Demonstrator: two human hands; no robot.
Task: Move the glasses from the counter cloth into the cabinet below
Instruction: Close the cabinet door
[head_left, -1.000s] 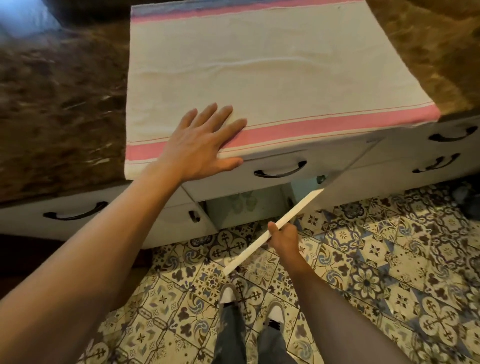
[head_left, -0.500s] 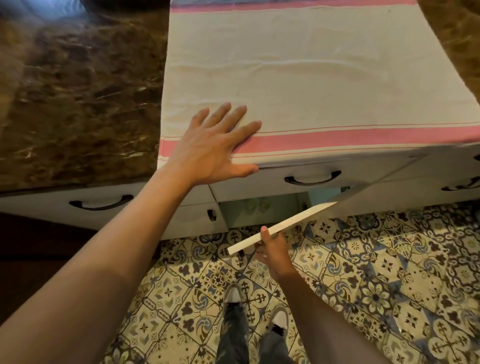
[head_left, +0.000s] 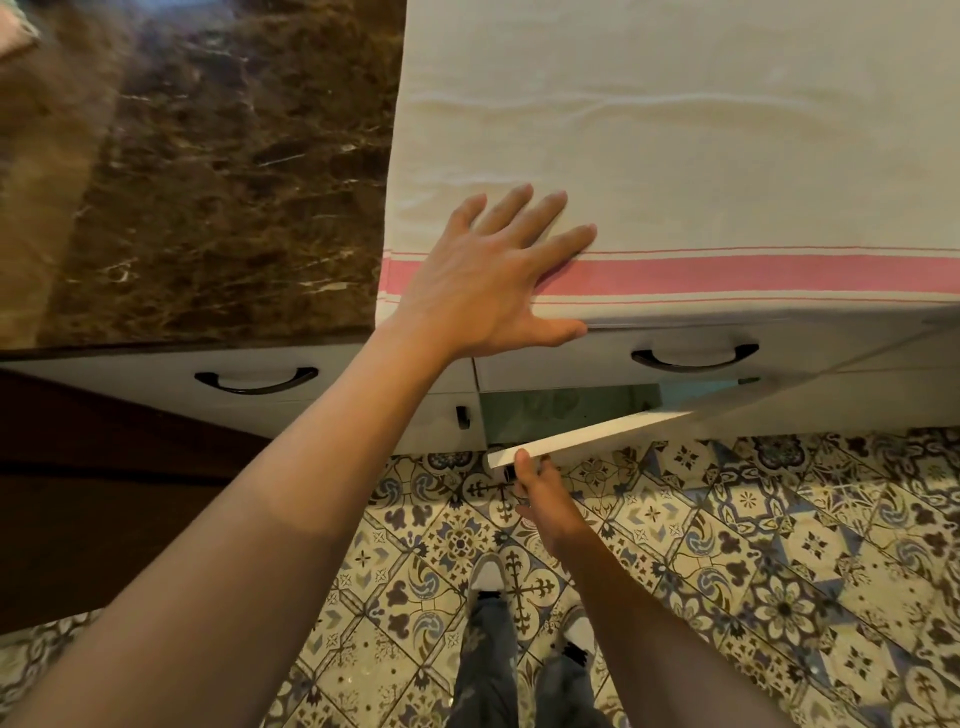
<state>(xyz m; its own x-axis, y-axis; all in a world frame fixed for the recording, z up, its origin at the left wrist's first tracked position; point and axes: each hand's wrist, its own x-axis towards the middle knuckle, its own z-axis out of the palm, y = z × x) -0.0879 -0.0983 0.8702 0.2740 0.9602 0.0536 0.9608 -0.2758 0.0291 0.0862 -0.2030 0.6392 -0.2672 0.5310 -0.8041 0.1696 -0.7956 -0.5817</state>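
Note:
A cream counter cloth (head_left: 675, 130) with a pink stripe lies on the dark marble counter (head_left: 208, 182); no glasses show on it. My left hand (head_left: 493, 280) rests flat on the cloth's near left corner, fingers spread, holding nothing. Below, my right hand (head_left: 537, 483) grips the free edge of the white cabinet door (head_left: 597, 434), which stands partly ajar. Through the gap the cabinet's greenish inside (head_left: 561, 410) shows faint shapes of glassware, too dim to make out.
White drawers with black handles (head_left: 693, 358) (head_left: 257, 382) run under the counter edge. Patterned floor tiles (head_left: 779, 571) lie below, with my feet and jeans (head_left: 519, 623) close to the cabinet. A dark wooden surface (head_left: 78, 493) stands at the left.
The cabinet door has swung in toward the cabinet under my right hand, narrowing the gap. My left hand stays flat on the cloth. The view has shifted left.

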